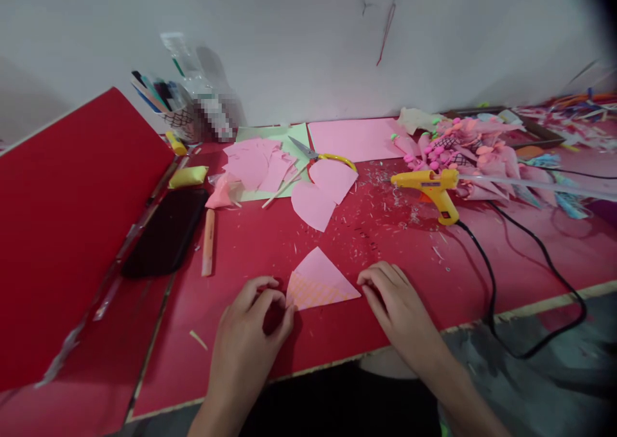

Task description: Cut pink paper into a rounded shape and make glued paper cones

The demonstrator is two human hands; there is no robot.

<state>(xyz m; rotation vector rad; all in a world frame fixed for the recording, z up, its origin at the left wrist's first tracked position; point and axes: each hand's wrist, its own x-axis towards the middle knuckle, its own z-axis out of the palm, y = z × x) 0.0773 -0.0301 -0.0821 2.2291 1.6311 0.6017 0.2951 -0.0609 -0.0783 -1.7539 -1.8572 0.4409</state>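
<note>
A pink fan-shaped piece of paper (322,271) lies on the red table before me, with an orange-striped band along its lower side. At its left corner, the thumb and forefinger of my left hand (255,318) close on the edge. My right hand (398,302) rests beside the right tip, fingers loosely bent and apart, holding nothing that I can see. Just beyond lies a pink heart-shaped paper cutout (315,204), partly covering the scissors (332,157) with yellow and red handles.
A yellow glue gun (429,189) with a black cord lies right, before pink paper cones (482,154). Pink scraps (255,164) rest on green paper at the back. Leftward are a wooden stick (208,243), black phone (166,231), pen cup (178,119) and large red board (81,231).
</note>
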